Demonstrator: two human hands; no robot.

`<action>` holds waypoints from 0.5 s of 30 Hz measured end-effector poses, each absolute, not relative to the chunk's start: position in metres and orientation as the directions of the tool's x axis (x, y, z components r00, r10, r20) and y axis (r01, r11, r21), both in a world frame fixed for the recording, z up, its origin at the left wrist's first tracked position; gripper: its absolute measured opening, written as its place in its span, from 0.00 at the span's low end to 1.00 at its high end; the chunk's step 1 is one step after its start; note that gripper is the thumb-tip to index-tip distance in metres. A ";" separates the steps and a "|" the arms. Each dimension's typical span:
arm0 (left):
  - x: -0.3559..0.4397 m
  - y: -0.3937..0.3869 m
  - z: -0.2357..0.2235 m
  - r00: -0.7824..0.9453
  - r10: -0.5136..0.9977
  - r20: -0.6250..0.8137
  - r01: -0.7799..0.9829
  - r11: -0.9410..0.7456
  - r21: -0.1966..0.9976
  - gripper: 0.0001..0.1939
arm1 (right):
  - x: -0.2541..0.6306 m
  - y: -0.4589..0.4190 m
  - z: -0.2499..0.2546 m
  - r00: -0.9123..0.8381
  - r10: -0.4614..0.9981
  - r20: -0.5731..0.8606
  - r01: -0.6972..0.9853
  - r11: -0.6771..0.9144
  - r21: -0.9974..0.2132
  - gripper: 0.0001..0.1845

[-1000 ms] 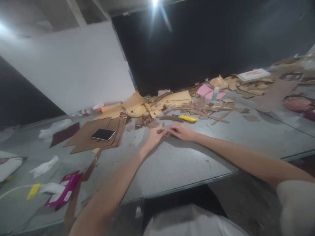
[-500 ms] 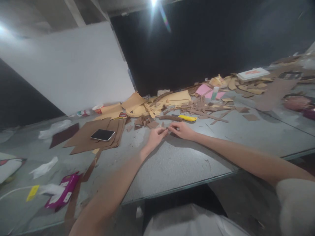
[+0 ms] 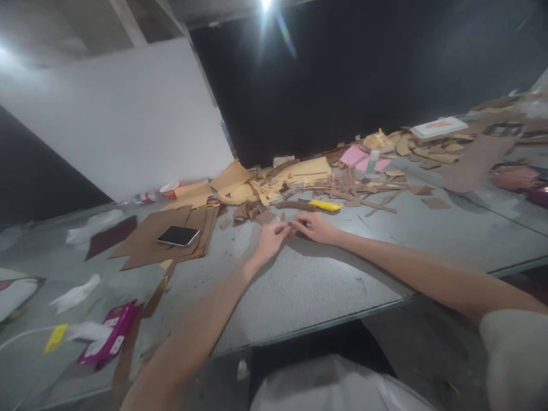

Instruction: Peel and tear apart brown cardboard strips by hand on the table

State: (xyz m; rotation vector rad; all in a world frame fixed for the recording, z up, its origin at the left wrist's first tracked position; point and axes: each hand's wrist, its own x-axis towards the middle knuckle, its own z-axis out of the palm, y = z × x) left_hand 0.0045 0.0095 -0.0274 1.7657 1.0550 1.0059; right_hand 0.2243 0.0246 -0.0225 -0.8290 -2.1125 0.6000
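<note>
My left hand [image 3: 273, 238] and my right hand [image 3: 315, 227] meet fingertip to fingertip low over the grey tabletop [image 3: 299, 285]. Both are closed in a pinch. Something small and brownish may sit between the fingers, but it is too small to make out. Just beyond the right hand lies a yellow utility knife [image 3: 325, 206], beside a curved brown strip [image 3: 295, 205]. Small brown scraps [image 3: 252, 212] lie just past the left hand.
At the left, a phone [image 3: 178, 236] rests on stacked brown sheets [image 3: 145, 228]. A purple tissue pack [image 3: 124, 319] lies nearer. Across the back spread tan sheets [image 3: 233, 178], cut strips, pink paper [image 3: 353, 155], a glue stick [image 3: 373, 162] and a white box [image 3: 439, 128].
My fingertips have shifted slightly where they meet. Otherwise the hands and the things on the table stay in place; the view has moved a little.
</note>
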 end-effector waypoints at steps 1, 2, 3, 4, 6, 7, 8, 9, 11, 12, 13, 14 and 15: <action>0.004 0.010 -0.028 0.330 0.919 0.215 0.258 -0.307 0.916 0.25 | 0.224 0.025 -0.023 -0.489 0.723 0.487 0.358 0.676 -0.645 0.24; 0.004 0.010 -0.028 0.334 0.917 0.217 0.260 -0.311 0.914 0.25 | 0.224 0.025 -0.023 -0.489 0.724 0.486 0.358 0.675 -0.646 0.23; 0.004 0.010 -0.029 0.339 0.914 0.221 0.262 -0.318 0.911 0.26 | 0.224 0.026 -0.024 -0.489 0.726 0.484 0.359 0.673 -0.646 0.23; 0.004 0.011 -0.029 0.345 0.911 0.226 0.264 -0.325 0.908 0.26 | 0.224 0.026 -0.024 -0.489 0.727 0.482 0.360 0.672 -0.647 0.23; 0.003 0.011 -0.030 0.356 0.905 0.234 0.266 -0.338 0.903 0.25 | 0.224 0.026 -0.025 -0.492 0.729 0.476 0.356 0.668 -0.654 0.21; 0.003 0.011 -0.031 0.359 0.903 0.237 0.267 -0.343 0.901 0.25 | 0.223 0.026 -0.025 -0.495 0.729 0.473 0.351 0.666 -0.658 0.19; 0.003 0.011 -0.031 0.360 0.902 0.240 0.269 -0.346 0.899 0.24 | 0.223 0.026 -0.025 -0.497 0.728 0.471 0.347 0.665 -0.661 0.18; 0.003 0.011 -0.032 0.361 0.901 0.240 0.270 -0.347 0.898 0.23 | 0.223 0.026 -0.025 -0.500 0.727 0.470 0.345 0.665 -0.662 0.17; 0.003 0.011 -0.033 0.360 0.902 0.238 0.269 -0.344 0.899 0.22 | 0.223 0.027 -0.025 -0.505 0.724 0.471 0.344 0.669 -0.659 0.17; 0.003 0.011 -0.033 0.361 0.902 0.237 0.269 -0.344 0.900 0.22 | 0.223 0.027 -0.025 -0.508 0.721 0.472 0.345 0.672 -0.656 0.17; 0.004 0.010 -0.033 0.363 0.901 0.237 0.270 -0.345 0.899 0.22 | 0.224 0.027 -0.025 -0.511 0.718 0.473 0.343 0.675 -0.654 0.17; 0.004 0.010 -0.033 0.366 0.900 0.238 0.273 -0.348 0.897 0.21 | 0.224 0.027 -0.025 -0.514 0.715 0.475 0.340 0.677 -0.652 0.17; 0.004 0.010 -0.033 0.368 0.898 0.240 0.276 -0.352 0.894 0.21 | 0.224 0.028 -0.026 -0.515 0.713 0.476 0.337 0.679 -0.653 0.17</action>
